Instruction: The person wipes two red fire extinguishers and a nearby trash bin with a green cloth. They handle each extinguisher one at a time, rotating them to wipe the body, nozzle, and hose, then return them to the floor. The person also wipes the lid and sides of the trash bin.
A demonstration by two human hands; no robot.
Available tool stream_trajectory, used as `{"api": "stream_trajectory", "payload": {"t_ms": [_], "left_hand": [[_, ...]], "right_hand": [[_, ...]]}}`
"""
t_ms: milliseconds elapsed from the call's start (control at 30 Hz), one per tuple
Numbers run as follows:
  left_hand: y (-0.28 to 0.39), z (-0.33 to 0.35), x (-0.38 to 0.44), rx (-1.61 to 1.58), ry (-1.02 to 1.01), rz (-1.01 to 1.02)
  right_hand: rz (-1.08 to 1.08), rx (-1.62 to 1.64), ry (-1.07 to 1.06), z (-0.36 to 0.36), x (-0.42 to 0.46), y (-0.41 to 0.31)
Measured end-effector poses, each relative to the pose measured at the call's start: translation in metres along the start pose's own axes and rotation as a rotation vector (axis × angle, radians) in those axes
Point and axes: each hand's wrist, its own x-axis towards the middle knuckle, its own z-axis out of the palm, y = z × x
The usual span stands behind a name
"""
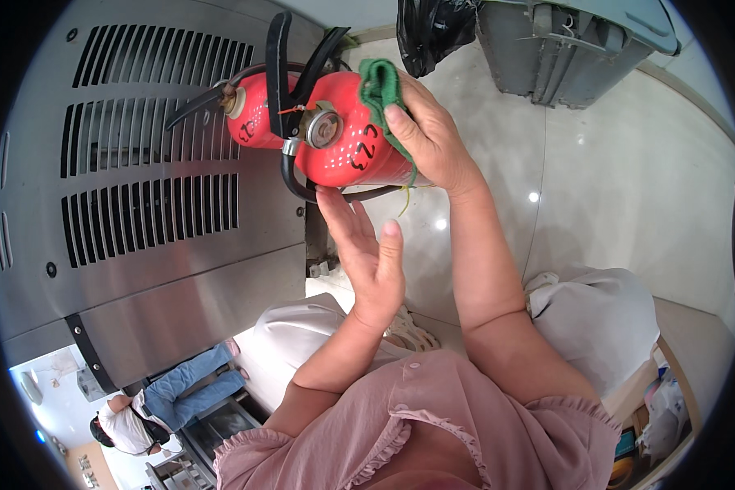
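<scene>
Two red fire extinguishers stand side by side against a vented steel panel. The nearer fire extinguisher [355, 147] has a black handle, a round pressure gauge [324, 128], a black hose and handwritten marks on its shoulder. My right hand [429, 135] presses a folded green cloth [381, 86] against its right side. My left hand [367, 263] is raised with its fingers apart, fingertips at the bottom edge of this cylinder by the hose; whether they touch it, I cannot tell. Behind and to the left is the other fire extinguisher [260, 116], untouched by either hand.
The steel panel [159, 275] with louvred vents fills the left side. A grey wheeled bin [563, 61] and a black plastic bag [435, 37] stand at the back. A person [128, 422] is at the lower left. An open compartment with bags [664, 416] is at the lower right.
</scene>
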Motion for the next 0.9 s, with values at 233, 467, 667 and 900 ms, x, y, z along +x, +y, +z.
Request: {"api": "stream_trajectory", "payload": {"t_ms": [233, 467, 667, 900], "left_hand": [[-0.004, 0.005, 0.030, -0.113, -0.028, 0.004], [-0.005, 0.015, 0.028, -0.160, 0.044, -0.026], [-0.006, 0.009, 0.029, -0.175, 0.076, -0.026], [-0.010, -0.020, 0.038, -0.285, 0.153, -0.091]], "right_hand": [[0.313, 0.197, -0.225, -0.004, 0.032, 0.008], [0.707, 0.415, -0.208, -0.009, 0.029, 0.073], [0.727, 0.382, -0.184, -0.009, 0.016, 0.070], [0.326, -0.074, -0.044, -0.003, -0.025, 0.048]]}}
